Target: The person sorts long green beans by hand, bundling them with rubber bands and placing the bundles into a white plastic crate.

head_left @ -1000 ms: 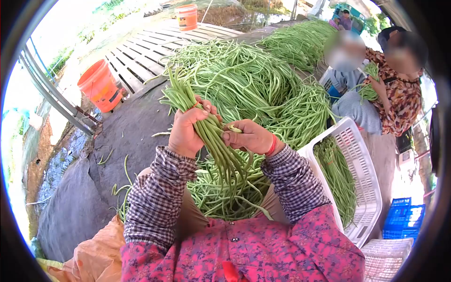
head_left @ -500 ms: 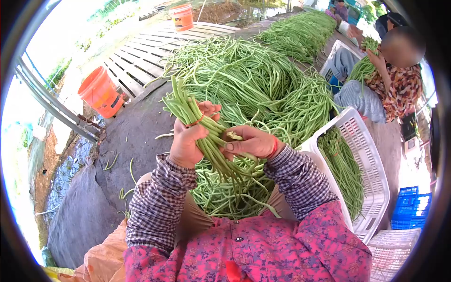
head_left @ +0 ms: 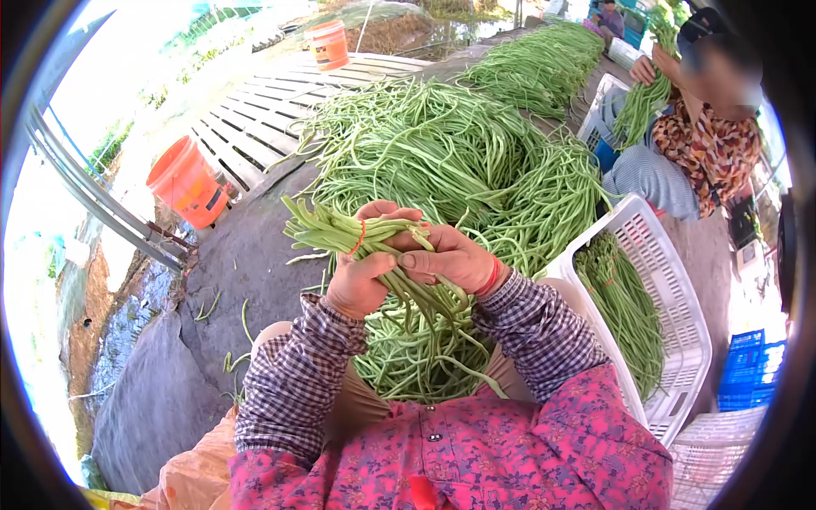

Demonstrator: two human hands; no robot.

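Note:
A bunch of long green beans (head_left: 319, 226) lies across my left hand (head_left: 359, 282), whose fingers and thumb are wrapped round it. Near its bunched end, a thin red band (head_left: 360, 235) circles the stalks. My right hand (head_left: 450, 260) is closed on the same bunch, its thumb pressing against the beans beside my left fingers. The lower ends of the beans hang down between my hands. Beneath them, loose long beans (head_left: 416, 361) lie between my knees and run into a large heap (head_left: 425, 140).
At my right stands a white plastic crate (head_left: 676, 293) with bundled beans inside. Blue crates (head_left: 748, 371) are farther right. Orange buckets (head_left: 189, 183) stand by a slatted platform (head_left: 246, 115) at left. A co-worker (head_left: 701, 144) sits at upper right holding beans.
The bunch has tipped from steep to flatter, its banded end lowered. My hands have drawn closer together. The co-worker's beans are now held more upright.

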